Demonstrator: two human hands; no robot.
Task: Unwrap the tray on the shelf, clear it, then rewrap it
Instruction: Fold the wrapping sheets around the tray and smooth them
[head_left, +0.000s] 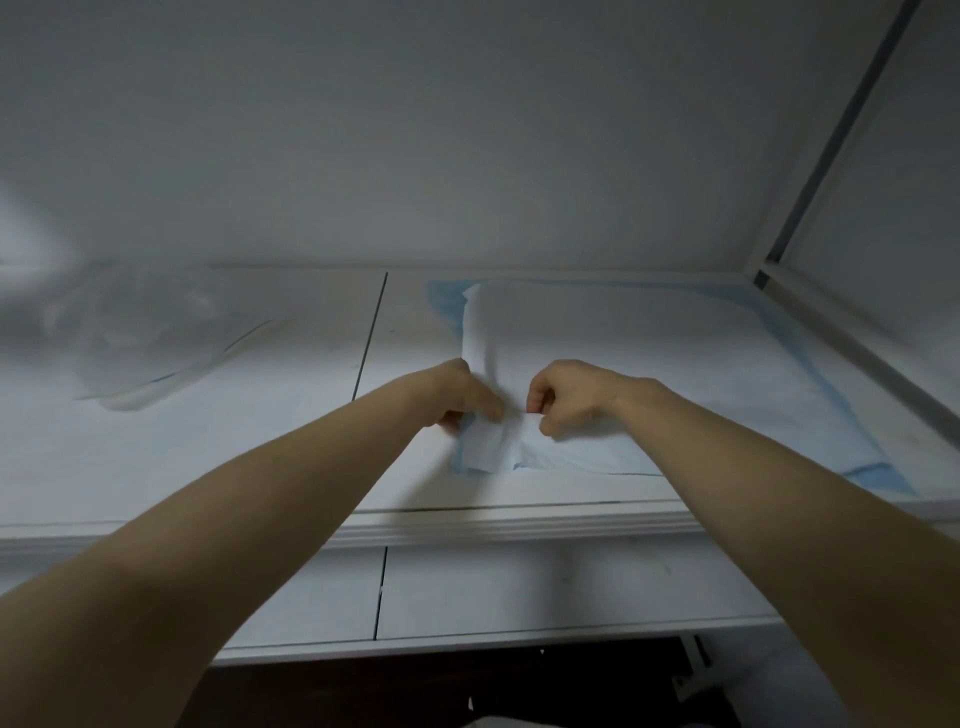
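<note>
At the shelf (467, 525), left hand (467, 400) and right hand (566, 400) each close a pinching grip on the corner flap (493, 441) of the wrapped tray (649, 364), whose bulk lies toward two o'clock, long axis nine-to-three.

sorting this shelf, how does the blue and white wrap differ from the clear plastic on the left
The wrap is opaque, white over blue; the clear plastic is see-through. The left hand and right hand pinch the wrap's front edge; nothing touches the clear plastic. Both lie on the same shelf.
</note>
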